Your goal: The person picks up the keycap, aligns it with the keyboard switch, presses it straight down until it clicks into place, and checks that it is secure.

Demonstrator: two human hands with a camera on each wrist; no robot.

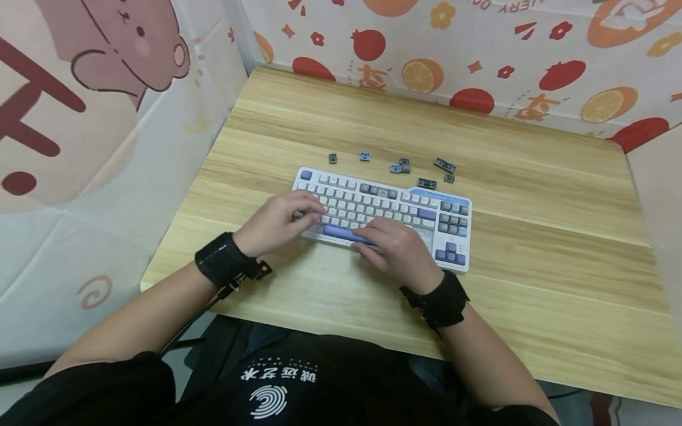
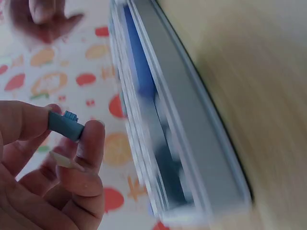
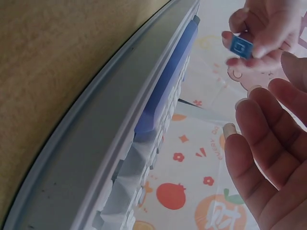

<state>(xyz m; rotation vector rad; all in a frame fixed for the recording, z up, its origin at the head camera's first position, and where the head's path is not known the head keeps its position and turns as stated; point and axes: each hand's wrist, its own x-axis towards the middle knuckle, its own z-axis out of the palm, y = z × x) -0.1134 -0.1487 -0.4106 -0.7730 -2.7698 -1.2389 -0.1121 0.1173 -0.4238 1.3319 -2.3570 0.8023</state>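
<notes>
A white keyboard [image 1: 367, 208] with white, grey and blue keycaps lies on the table. Over its left end, my left hand [image 1: 276, 223] pinches a small blue-grey keycap [image 2: 66, 125] between thumb and fingers. The same keycap [image 3: 241, 47] shows its hollow underside in the right wrist view. My right hand [image 1: 399, 248] hovers by the keyboard's front edge, close to the long blue space bar [image 1: 341, 234], with fingers loosely bent and nothing in them. Right of the space bar, partly behind this hand, a pale section [image 1: 424, 236] shows without keycaps.
Behind the keyboard, several loose dark and blue keycaps [image 1: 364, 156] are scattered on the wooden table [image 1: 533, 236]. Longer ones [image 1: 444, 165] lie toward the right. Printed cloth [image 1: 479, 65] hangs along the back and left sides.
</notes>
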